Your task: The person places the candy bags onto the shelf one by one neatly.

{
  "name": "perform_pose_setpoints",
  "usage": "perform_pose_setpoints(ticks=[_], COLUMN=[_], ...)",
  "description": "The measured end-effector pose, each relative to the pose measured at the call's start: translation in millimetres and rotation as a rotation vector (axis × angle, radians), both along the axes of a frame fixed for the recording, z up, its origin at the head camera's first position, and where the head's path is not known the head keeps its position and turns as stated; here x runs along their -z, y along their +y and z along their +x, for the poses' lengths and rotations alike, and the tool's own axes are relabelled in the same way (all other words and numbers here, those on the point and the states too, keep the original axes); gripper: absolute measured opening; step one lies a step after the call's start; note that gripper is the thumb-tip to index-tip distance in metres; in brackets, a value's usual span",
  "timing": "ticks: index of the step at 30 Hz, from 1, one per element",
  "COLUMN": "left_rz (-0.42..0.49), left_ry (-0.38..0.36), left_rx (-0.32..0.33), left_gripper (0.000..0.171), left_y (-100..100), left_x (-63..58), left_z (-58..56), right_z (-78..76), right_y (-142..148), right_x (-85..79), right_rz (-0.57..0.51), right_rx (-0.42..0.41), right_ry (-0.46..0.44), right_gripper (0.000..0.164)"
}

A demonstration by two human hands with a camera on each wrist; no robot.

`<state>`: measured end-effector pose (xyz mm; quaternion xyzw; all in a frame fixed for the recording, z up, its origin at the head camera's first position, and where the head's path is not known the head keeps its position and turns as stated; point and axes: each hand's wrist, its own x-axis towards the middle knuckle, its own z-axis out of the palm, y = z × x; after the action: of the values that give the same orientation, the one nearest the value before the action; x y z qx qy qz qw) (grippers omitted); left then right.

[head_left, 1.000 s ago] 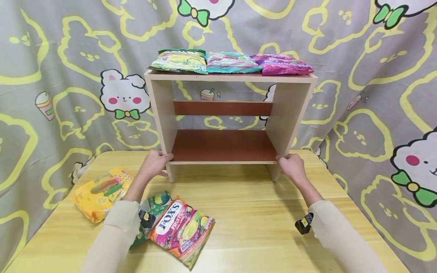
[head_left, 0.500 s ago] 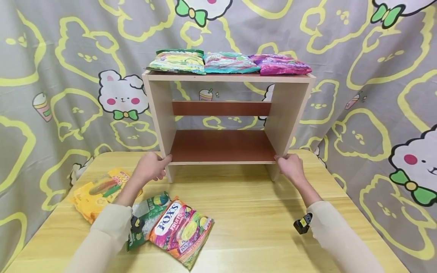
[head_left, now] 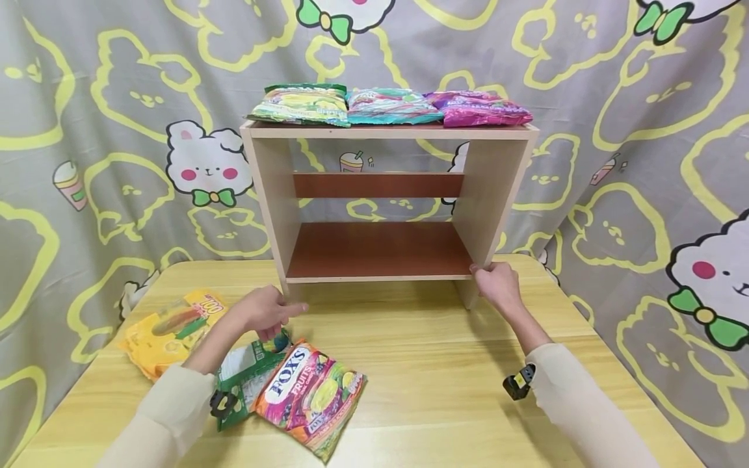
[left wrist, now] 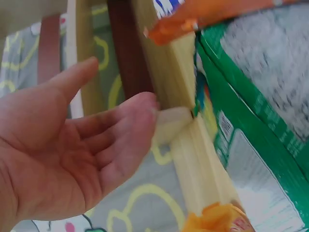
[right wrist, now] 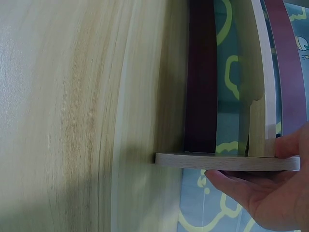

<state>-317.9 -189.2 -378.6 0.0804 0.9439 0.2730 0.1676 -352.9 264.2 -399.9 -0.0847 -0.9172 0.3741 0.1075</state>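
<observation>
A small wooden shelf (head_left: 374, 253) with pale side panels and red-brown boards stands on the table. My right hand (head_left: 497, 285) grips its right side panel low down. In the right wrist view the thumb lies on the panel's (right wrist: 227, 162) inner side and the fingers on its outer side. My left hand (head_left: 266, 311) is off the shelf, near the foot of the left panel and overlapping the green candy bag (head_left: 240, 364). The left wrist view shows that palm (left wrist: 63, 150) holding nothing, with thumb apart. A Fox's Fruits candy bag (head_left: 310, 403) lies partly over the green bag.
A yellow candy bag (head_left: 160, 341) lies on the left of the table (head_left: 445, 377). On the shelf's top sit a green-yellow bag (head_left: 304, 107), a teal bag (head_left: 394, 107) and a pink-purple bag (head_left: 482, 112). A patterned curtain (head_left: 585, 78) hangs behind.
My left hand has let go of the shelf's left panel and come down and nearer, towards the bags. The right hand keeps its grip, and the shelf stands about where it was.
</observation>
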Motion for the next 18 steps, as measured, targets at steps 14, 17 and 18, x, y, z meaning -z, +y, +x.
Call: perform_pose_setpoints(ticks=[14, 17, 18], left_rz=[-0.173, -0.166, -0.164], left_ry=[-0.226, -0.247, -0.244], left_rx=[0.163, 0.148, 0.148], left_gripper=[0.052, 0.051, 0.051], left_y=[31.0, 34.8, 35.9], left_x=[-8.5, -6.2, -4.8], left_z=[18.9, 22.1, 22.9], right_z=[0.6, -0.5, -0.7], right_y=[0.6, 0.3, 0.2], right_x=[-0.6, 1.1, 1.7], right_rz=[0.003, 0.007, 0.008], right_rx=[0.014, 0.013, 0.013], right_ry=[0.019, 0.018, 0.017], right_gripper=[0.047, 0.046, 0.045])
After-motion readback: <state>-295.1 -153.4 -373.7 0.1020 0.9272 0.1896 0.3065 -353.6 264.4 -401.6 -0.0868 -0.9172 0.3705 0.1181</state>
